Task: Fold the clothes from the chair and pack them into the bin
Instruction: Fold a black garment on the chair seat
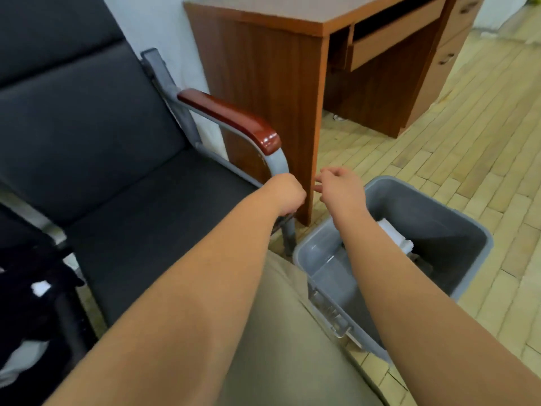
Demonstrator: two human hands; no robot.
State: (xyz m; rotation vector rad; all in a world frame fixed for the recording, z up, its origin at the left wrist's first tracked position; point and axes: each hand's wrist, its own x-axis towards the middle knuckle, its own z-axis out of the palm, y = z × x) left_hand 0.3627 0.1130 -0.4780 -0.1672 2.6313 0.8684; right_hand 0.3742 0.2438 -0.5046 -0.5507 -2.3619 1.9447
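Hands both reach forward over my lap. My left hand (288,194) sits against the grey metal front post of the chair (131,177), just below the red-brown armrest (231,118). Its fingers (296,204) are curled under, turned away from the camera; whether they grip the post or merely close beside it, I cannot tell. My right hand (341,190) hangs above the near left corner of the bin (439,218), its fingers (328,172) loosely bent, slightly apart, holding nothing. The two hands are near each other but not touching.

Bin: grey plastic, standing on the wooden block floor (468,142) just beside the chair's front leg and against my knee. One white folded cloth (395,234) lies inside it, partly hidden by my right forearm.

Chair: the dark grey seat carries nothing in the part that shows. Remaining clothes (38,288), mostly black with a white patch and some pale fabric lower down, lie heaped on a second seat (17,227) at the far left edge.

Surroundings: a brown wooden desk (263,68) stands behind the chair's armrest. My khaki trousers (278,332) fill the bottom centre.
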